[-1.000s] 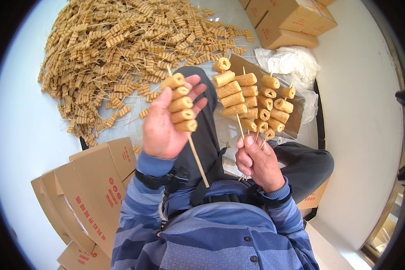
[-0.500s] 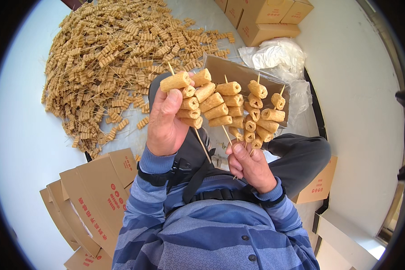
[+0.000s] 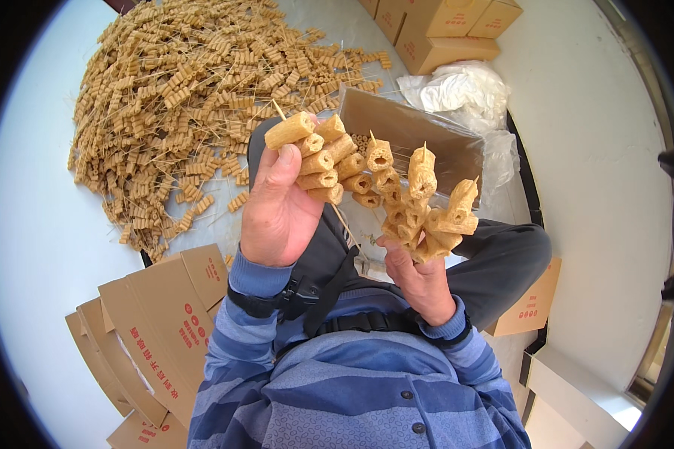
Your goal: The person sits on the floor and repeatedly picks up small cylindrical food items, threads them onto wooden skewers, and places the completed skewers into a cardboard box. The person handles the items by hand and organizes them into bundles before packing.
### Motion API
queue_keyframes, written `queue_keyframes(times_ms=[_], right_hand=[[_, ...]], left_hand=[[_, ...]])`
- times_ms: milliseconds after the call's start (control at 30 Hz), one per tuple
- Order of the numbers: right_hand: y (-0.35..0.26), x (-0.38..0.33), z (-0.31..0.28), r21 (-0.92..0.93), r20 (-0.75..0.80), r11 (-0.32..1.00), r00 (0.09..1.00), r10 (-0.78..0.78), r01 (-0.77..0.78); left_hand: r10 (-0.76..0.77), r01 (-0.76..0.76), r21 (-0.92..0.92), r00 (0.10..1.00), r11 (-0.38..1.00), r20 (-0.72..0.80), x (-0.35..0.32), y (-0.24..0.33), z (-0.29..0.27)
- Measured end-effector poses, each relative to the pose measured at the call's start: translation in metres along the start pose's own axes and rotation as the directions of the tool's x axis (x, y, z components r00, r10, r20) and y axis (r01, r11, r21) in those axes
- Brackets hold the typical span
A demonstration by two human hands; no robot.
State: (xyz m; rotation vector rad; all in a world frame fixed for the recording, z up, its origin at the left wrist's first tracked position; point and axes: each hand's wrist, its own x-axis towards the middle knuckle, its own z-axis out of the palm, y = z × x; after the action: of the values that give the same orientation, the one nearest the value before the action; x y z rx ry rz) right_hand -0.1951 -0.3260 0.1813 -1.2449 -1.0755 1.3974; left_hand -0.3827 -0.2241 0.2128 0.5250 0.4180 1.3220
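Over the legs, both hands hold skewers, left higher.

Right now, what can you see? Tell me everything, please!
Skewer pile: countless, light brown, upper left
Held skewers: several overlapping, golden, centre
Open box: one, brown, behind the held skewers
Crumpled plastic: one bundle, white, upper right
Stacked boxes: at least three, brown, top right
Folded cardboard: several pieces, brown, lower left
Lone box: one, brown, lower right
Wall: one, white, right
Trouser legs: two, dark, middle
Striped top: one, blue, bottom middle
Wrist straps: two, black, at the cuffs
Left hand: one, bare, holding a skewer, centre-left
Right hand: one, bare, holding skewers, centre-right
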Motion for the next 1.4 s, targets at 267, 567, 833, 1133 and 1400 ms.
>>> queue_keyframes(times_ms=[267,567,833,1133,1400], right_hand=[[-0.006,-0.004,-0.001,0.074,0.090,0.990,0.990,0.111,-0.117],[-0.013,0.004,-0.003,0.071,0.197,0.955,0.943,0.269,-0.287],[-0.017,0.019,-0.017,0.057,0.228,0.934,0.915,0.333,-0.354],[-0.014,0.015,-0.020,0.128,0.379,0.909,0.867,0.324,-0.396],[-0.011,0.015,-0.020,0.047,0.435,0.912,0.830,0.348,-0.407]], left_hand=[[0.021,-0.021,-0.019,0.999,1.000,-0.027,-0.003,-0.015,0.011],[-0.074,0.063,-0.111,0.992,0.992,-0.100,-0.004,-0.021,0.005],[-0.177,0.175,-0.136,0.984,0.975,0.003,-0.006,-0.031,0.000],[-0.195,0.184,-0.140,0.978,0.973,-0.070,-0.018,-0.045,0.008],[-0.332,0.343,-0.254,0.939,0.904,0.087,-0.028,-0.043,-0.019]])
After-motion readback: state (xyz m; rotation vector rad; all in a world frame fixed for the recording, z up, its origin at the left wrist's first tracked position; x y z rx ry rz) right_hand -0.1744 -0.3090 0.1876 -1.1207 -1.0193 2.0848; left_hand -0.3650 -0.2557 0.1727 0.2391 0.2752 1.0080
